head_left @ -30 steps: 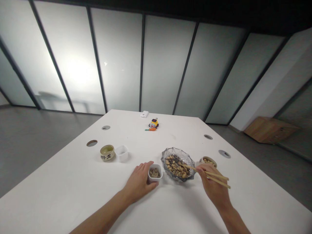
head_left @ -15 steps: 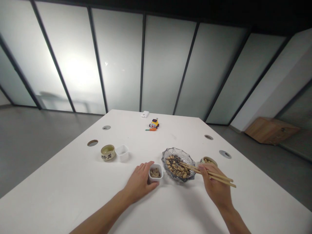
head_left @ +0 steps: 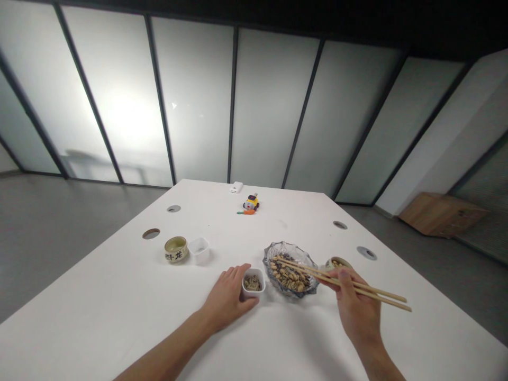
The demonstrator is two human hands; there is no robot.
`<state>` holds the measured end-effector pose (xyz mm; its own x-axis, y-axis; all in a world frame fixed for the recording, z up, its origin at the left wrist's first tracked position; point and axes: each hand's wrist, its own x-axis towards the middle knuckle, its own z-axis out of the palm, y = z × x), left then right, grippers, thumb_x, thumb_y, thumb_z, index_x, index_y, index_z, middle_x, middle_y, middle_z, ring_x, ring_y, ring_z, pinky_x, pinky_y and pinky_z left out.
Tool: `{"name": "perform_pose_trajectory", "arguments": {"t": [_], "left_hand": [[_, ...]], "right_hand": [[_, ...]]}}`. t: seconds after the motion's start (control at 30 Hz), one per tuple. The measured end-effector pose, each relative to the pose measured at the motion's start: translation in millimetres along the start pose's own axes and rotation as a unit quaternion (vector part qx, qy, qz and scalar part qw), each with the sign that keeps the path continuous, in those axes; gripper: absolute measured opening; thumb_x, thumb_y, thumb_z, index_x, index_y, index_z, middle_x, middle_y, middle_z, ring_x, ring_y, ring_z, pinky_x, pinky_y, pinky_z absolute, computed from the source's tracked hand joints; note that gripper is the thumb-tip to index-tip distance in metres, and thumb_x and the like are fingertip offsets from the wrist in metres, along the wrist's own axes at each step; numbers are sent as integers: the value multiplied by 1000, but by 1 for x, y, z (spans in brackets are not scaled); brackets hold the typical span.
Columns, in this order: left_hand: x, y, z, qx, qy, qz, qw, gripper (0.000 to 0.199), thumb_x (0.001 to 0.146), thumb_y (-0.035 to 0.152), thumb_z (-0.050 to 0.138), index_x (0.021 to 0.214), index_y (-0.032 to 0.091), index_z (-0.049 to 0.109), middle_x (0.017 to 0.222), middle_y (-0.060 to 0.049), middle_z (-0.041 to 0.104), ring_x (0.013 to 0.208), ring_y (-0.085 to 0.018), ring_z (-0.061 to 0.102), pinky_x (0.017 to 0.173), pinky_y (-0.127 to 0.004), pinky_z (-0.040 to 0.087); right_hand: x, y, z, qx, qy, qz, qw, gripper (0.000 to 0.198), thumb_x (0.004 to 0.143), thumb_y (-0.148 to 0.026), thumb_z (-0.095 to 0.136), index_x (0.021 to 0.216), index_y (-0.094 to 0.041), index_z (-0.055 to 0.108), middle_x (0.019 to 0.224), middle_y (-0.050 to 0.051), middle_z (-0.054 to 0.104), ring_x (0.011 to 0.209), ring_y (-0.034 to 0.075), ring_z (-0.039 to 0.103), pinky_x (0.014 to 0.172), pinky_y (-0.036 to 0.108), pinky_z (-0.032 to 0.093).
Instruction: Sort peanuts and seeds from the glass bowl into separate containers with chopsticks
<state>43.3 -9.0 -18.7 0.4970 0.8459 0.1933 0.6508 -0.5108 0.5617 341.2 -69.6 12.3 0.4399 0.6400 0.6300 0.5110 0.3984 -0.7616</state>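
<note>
My left hand is wrapped round the left side of a small white square cup, thumb and fingers against its walls. Striped seeds lie inside that cup. In my right hand is a pair of wooden chopsticks, held over a clear scalloped glass bowl. The chopstick tips reach the bowl's left part, among mixed nuts and seeds; whether they grip a piece is too small to tell. Partly behind my right hand stands a small ceramic bowl with light pieces in it.
To the left, a green ceramic bowl with dark characters touches or nearly touches another white square cup. Farther back are a yellow toy car, a toy carrot and a white case. Round holes pierce the white table.
My right hand has moved slightly right and turned, so the chopsticks lie flatter and their tips are farther left and higher over the bowl. My left hand and its cup stay in place.
</note>
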Motion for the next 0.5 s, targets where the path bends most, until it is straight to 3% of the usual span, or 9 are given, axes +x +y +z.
{"name": "perform_pose_trajectory", "arguments": {"t": [0.1,0.2,0.27,0.4,0.5], "left_hand": [[0,1,-1,-2,2,2,1000,69,85,35,74,147,23,48,137,-13,65,126,-35,61,109,-50,45],[-1,2,-1,-2,4,0,1000,69,84,34,74,146,22,49,135,-13,66,125,-35,61,109,-50,45],[0,1,-1,0,-1,-4,1000,71,83,34,75,147,21,48,134,-14,66,125,-35,61,109,-51,45],[0,0,0,1,-11,-4,1000,72,84,34,76,148,19,47,137,-15,65,128,-36,59,111,-52,44],[1,-1,1,0,-12,-3,1000,73,84,34,76,149,19,46,137,-15,64,128,-36,59,111,-52,44]], "right_hand": [[-13,-8,15,132,-37,61,989,40,99,-54,60,79,-21,68,84,7,67,73,21,69,59,34,62],[-21,-13,23,152,-121,93,976,43,96,-61,63,79,-22,71,86,9,68,68,21,68,56,35,62],[-18,-12,19,140,-130,93,977,45,96,-62,61,80,-22,73,87,9,70,67,21,69,58,37,63],[-1,-3,-1,-34,-23,-1,999,47,98,-61,59,78,-22,74,85,9,73,81,25,71,76,40,62],[10,5,-12,-159,-16,-85,984,45,100,-60,57,82,-23,75,85,8,75,86,25,71,86,42,58]]}}
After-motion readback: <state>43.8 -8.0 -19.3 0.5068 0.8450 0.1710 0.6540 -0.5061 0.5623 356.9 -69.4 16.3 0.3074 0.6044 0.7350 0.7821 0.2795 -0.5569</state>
